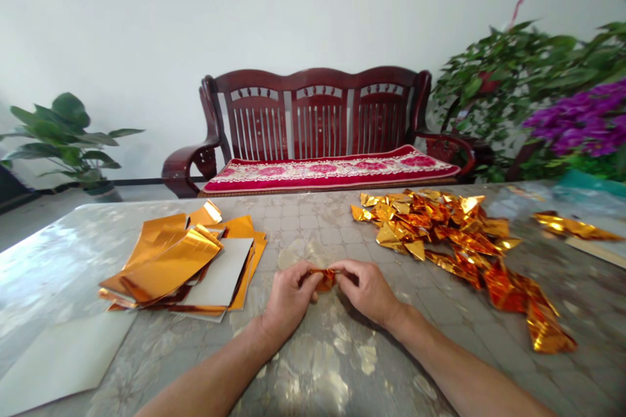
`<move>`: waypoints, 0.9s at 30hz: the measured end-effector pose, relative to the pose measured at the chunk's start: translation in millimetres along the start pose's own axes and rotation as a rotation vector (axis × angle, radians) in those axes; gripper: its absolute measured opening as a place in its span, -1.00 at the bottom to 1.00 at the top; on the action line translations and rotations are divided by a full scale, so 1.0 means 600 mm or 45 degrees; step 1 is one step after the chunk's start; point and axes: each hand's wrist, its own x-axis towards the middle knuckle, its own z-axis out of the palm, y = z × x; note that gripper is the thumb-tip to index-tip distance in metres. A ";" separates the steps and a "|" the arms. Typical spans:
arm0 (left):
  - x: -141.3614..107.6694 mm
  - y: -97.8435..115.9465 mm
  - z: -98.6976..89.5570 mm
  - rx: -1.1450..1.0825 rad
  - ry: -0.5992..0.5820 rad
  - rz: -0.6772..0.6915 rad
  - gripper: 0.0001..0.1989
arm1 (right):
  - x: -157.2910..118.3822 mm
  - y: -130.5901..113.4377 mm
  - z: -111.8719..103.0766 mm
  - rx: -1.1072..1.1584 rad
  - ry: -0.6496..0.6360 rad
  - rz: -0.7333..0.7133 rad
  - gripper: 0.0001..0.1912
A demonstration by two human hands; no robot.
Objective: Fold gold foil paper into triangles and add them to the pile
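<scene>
Pinching a folded gold foil piece [325, 280] between the fingertips of left hand [288, 300] and right hand [366, 290], both close together just above the table [303, 225]. Stack of flat gold foil sheets [166, 260] and grey card [220, 272] lies left of the hands; heap of folded foil triangles [440, 234] lies right.

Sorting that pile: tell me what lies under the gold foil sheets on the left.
Grey card sheets lie among the gold foil sheets, on the tabletop. Whatever lies under the pile's middle is covered and cannot be seen.
</scene>
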 end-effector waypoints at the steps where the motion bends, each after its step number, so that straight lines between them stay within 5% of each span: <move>1: 0.000 0.000 0.000 -0.003 0.007 0.003 -0.84 | 0.000 0.000 0.000 0.011 -0.001 -0.005 -0.71; 27: 0.007 -0.009 -0.008 0.024 -0.042 -0.026 -0.80 | 0.000 0.000 0.001 -0.027 -0.014 -0.007 -0.75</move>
